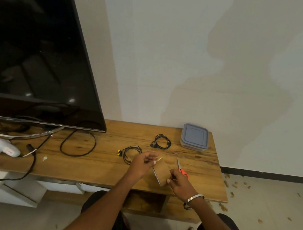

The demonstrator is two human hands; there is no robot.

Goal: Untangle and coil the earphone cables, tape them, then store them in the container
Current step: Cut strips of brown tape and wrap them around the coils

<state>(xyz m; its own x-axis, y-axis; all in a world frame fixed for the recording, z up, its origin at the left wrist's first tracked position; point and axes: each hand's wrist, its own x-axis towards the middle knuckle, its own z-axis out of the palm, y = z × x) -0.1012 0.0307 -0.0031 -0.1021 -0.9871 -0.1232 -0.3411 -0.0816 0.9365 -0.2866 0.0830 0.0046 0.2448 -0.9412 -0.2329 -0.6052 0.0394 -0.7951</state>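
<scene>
**Over the tabletop edge: tape being drawn for the coil**

Above the wooden tabletop (87,168), the right hand (180,183) grips a brown roll of tape (163,170), while the left hand (143,164) pinches what looks like its free end, a short strip stretched between them. Two coiled earphone cables lie on the wood: one with yellow tips (129,154) just beside the left hand, another black coil (161,142) farther back, near the lidded container (194,137). Red-handled scissors (181,167) rest just beyond the right hand. The taping step seems under way; next, a length must be cut off and wrapped round a coil, and the container's lid is still on.
</scene>
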